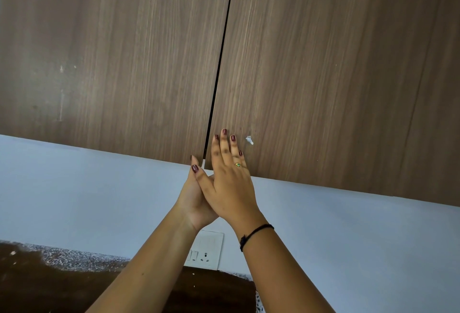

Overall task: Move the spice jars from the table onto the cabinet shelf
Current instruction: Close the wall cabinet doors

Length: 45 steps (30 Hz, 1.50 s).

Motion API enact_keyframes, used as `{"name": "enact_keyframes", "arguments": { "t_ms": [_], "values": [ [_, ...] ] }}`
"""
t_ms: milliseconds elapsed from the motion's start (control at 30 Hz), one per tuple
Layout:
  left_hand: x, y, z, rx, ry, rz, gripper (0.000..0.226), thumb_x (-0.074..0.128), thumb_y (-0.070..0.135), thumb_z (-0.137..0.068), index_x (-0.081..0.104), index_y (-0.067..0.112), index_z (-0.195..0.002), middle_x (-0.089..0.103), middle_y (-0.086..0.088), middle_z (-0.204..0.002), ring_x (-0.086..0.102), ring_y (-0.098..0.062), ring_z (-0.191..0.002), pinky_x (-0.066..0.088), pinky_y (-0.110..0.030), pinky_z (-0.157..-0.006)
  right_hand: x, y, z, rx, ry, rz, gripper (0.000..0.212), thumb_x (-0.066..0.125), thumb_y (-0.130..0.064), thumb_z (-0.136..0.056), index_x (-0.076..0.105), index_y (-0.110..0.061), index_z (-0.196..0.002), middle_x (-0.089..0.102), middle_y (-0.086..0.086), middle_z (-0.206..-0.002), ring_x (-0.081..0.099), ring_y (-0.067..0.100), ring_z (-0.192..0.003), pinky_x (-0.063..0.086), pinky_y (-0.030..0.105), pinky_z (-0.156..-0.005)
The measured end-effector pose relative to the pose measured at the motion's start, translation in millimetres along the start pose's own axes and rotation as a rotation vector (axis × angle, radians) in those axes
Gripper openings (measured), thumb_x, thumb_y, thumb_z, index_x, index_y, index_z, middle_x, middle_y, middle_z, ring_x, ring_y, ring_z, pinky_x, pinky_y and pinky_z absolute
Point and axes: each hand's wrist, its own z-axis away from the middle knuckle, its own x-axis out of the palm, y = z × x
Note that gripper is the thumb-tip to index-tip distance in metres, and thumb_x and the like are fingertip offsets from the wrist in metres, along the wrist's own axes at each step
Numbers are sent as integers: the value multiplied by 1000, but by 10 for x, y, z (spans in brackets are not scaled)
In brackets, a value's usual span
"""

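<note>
Two closed wood-grain cabinet doors fill the upper view, the left door [112, 63] and the right door [336, 76], with a thin dark gap between them. My right hand [230, 178] lies flat with fingers spread on the right door's lower left corner. My left hand [193, 198] sits just below and behind it, at the left door's bottom corner. Its thumb is in front of the door's lower edge; its fingers are mostly hidden. No spice jars or shelf are in view.
A pale wall [74, 188] runs below the cabinet. A white switch and socket plate [206, 250] sits on it under my wrists. A dark brown countertop [49, 285] with a speckled back edge lies at the bottom left.
</note>
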Motion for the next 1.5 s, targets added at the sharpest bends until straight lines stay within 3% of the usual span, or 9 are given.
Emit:
{"name": "enact_keyframes", "arguments": {
  "t_ms": [233, 367, 600, 767, 867, 1067, 1300, 1400, 1500],
  "values": [
    [-5, -11, -73, 24, 2, 63, 76, 40, 72, -91, 55, 16, -140, 64, -10, -136, 56, -26, -129, 45, -43, -97, 95, 31, -57, 8, 17, -10, 74, 19, -61, -99, 0, -22, -159, -16, -8, -165, -21, 10, -151, -9, 30, -120],
    [21, -7, -115, 52, 43, 49, 74, 36, 75, -91, 66, 14, -123, 72, -9, -121, 62, -24, -117, 46, -41, -91, 103, 28, -52, 10, 65, 13, 70, 12, -59, -99, 6, -24, -160, -9, -6, -166, -13, 12, -153, 2, 33, -125],
    [4, -82, -224, 164, 53, 138, 57, 36, 57, -102, 52, 19, -140, 62, -6, -137, 57, -23, -125, 46, -39, -92, 240, 7, -73, 8, 141, 163, 56, 13, -53, -101, 22, -39, -155, 2, 5, -168, -2, 24, -154, 14, 40, -123],
    [-45, -64, -226, 183, 96, 88, 48, 31, 53, -105, 58, 20, -128, 75, -4, -115, 67, -22, -110, 47, -39, -89, 269, 14, -86, 4, 141, 177, 52, 23, -52, -105, 23, -38, -155, -1, 6, -167, -5, 25, -154, 8, 41, -124],
    [-29, -43, -205, 159, 152, 3, 56, 30, 51, -105, 46, 17, -147, 64, -3, -133, 57, -25, -126, 44, -36, -96, 250, 0, -92, 10, 132, 164, 52, 23, -50, -105, 23, -38, -155, -2, 6, -167, -6, 25, -154, 7, 41, -123],
    [24, -12, -164, 166, 173, 37, 55, 31, 49, -106, 41, 18, -150, 50, -9, -150, 49, -28, -136, 40, -41, -105, 140, -44, -104, 27, 42, 104, 51, 26, -50, -105, 25, -36, -155, -7, 4, -167, -11, 25, -153, 7, 43, -125],
    [11, 41, 66, 81, 206, 20, 62, 33, 63, -100, 61, 15, -128, 76, -14, -108, 69, -28, -104, 51, -43, -82, 19, -136, -99, 46, -62, 148, 63, 24, -62, -101, 16, -35, -157, -17, 7, -166, -16, 27, -153, 8, 45, -125],
    [29, 100, 192, 51, 228, -76, 66, 27, 62, -102, 64, 11, -124, 76, -14, -110, 75, -27, -92, 53, -41, -77, -17, -167, -120, 59, -89, 163, 61, 29, -56, -102, 17, -33, -157, -16, 8, -166, -13, 29, -153, 21, 45, -123],
    [8, 141, 310, 49, 266, -189, 60, 32, 55, -103, 62, 9, -129, 74, -13, -115, 74, -25, -96, 54, -40, -79, -20, -187, -119, 77, -86, 158, 59, 31, -53, -103, 17, -33, -157, -15, 8, -166, -10, 29, -154, 30, 44, -119]
  ]
}}
